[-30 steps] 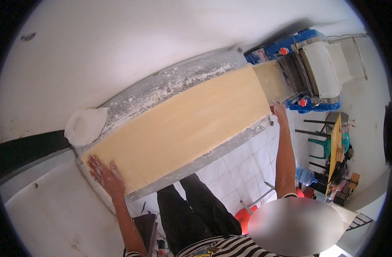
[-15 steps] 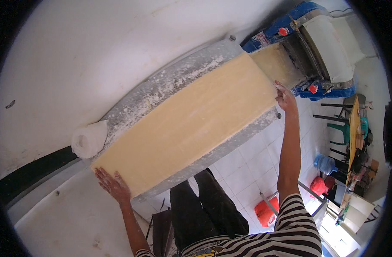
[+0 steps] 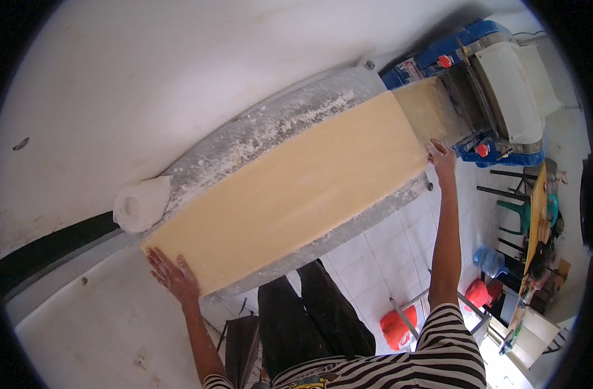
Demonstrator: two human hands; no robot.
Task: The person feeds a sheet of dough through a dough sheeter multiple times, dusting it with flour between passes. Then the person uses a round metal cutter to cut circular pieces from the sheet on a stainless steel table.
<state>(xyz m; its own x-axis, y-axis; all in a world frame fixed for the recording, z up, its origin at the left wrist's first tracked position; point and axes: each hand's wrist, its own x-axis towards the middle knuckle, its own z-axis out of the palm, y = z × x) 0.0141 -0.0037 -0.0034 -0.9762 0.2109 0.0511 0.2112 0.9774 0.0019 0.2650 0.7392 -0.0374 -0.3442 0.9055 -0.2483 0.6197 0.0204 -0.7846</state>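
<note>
A long pale-yellow dough sheet (image 3: pixel 290 188) lies on a flour-dusted grey board (image 3: pixel 264 117), running diagonally from lower left to upper right. My left hand (image 3: pixel 174 275) rests at the sheet's left end, fingers spread. At the right end, my right hand (image 3: pixel 441 157) has fingertips pinched on the sheet's near corner. Just beyond it, a thinner-looking yellowish strip (image 3: pixel 423 110) runs into a blue-and-white roller machine (image 3: pixel 507 94) with red knobs. A white, rolled soft item (image 3: pixel 139 207) sits at the board's back left corner.
A white wall (image 3: pixel 167 65) rises behind the board. A tiled floor (image 3: pixel 381 246) lies below. At the right are a yellow table (image 3: pixel 536 207), green plastic stools (image 3: pixel 513 217), a water jug (image 3: pixel 488 259) and red bags (image 3: pixel 397 324). A pale surface (image 3: pixel 95 324) fills the lower left.
The view has shifted, moving the board and machine in the frame. Both hands remain at opposite ends of the sheet, with the right fingers slightly repositioned at its corner.
</note>
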